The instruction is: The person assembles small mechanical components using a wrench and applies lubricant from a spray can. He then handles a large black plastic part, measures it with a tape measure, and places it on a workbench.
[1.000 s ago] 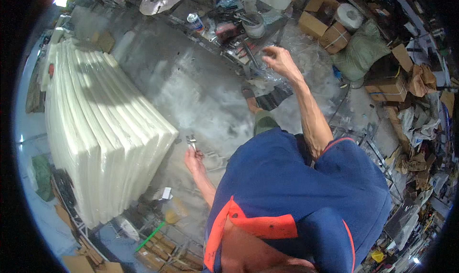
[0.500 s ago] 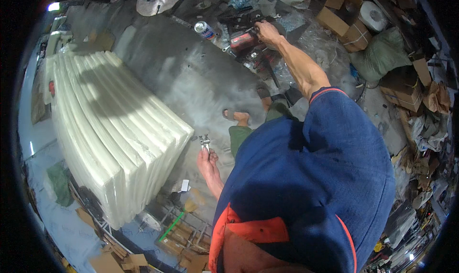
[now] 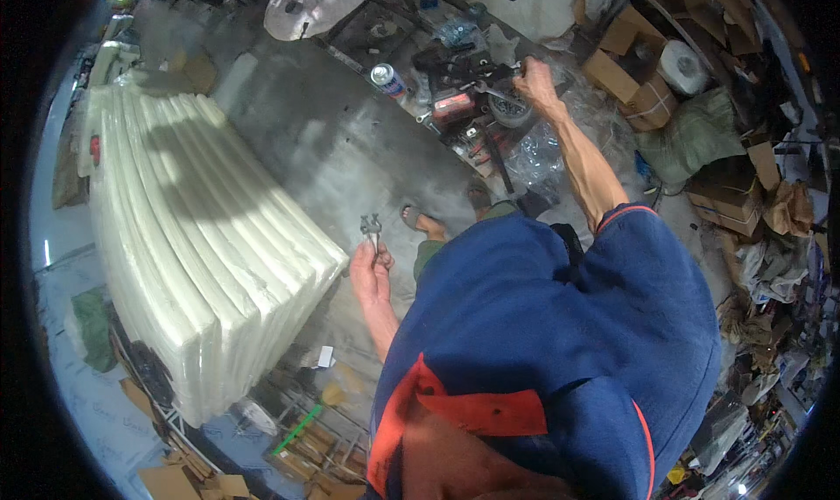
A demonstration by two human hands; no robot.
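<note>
My left hand (image 3: 373,271) is closed around the lower end of a small metal clamp-like fitting (image 3: 371,227). Two bolt-like ends stick up from that fitting, clear of the fingers. Out to the right, my right hand (image 3: 537,83) is closed over the tool pile, and a wrench (image 3: 495,91) juts leftward from beneath its fingers. Just below the wrench sits a round tub of small hardware (image 3: 509,111), partly covered by the hand. A red box-shaped item (image 3: 453,108) lies to the left of the tub, and a spray can (image 3: 387,79) stands farther left.
Tall white plastic-wrapped panels (image 3: 219,237) stand on the left. Open cardboard boxes (image 3: 632,58), a white roll (image 3: 683,68) and a green sack (image 3: 696,141) crowd the right. A metal plate with holes (image 3: 319,6) is at the far edge. My sandaled foot (image 3: 423,222) is on the concrete floor.
My right hand has moved right and slightly nearer, and the wrench now shows by it. My left hand has risen a little with the fitting, which has turned. The view has shifted slightly.
</note>
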